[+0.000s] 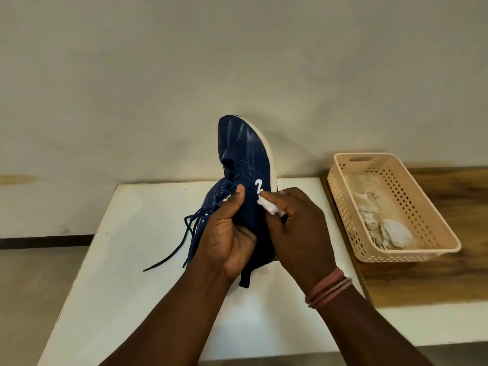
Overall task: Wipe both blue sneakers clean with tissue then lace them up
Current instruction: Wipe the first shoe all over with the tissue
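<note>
from the head camera we see our left hand (227, 233) curled round the collar of a navy-blue mesh sneaker with a white sole (244, 154), thumb laid on its side, holding it up over the far edge of the white bench (132, 260), toe pointing away. our right hand (298, 225) pinches a folded white tissue (266, 206) against the shoe's side, just below the white logo. the dark-blue laces (184, 239) hang loose, one tip lying on the bench toward its left edge.

what could go wrong — we judge the tissue may tear or shred on the mesh if pressed hard, and the trailing laces could snag under the wiping hand. the shoe, held only at the collar, might twist in the grip.

on the wooden top beyond the bench's right edge sits a peach perforated plastic basket (433, 215) with crumpled used tissues (390, 231) inside.

hidden — the second sneaker is nowhere in view, the heel is covered by our hands, and we cannot tell how clean the far side is.
</note>
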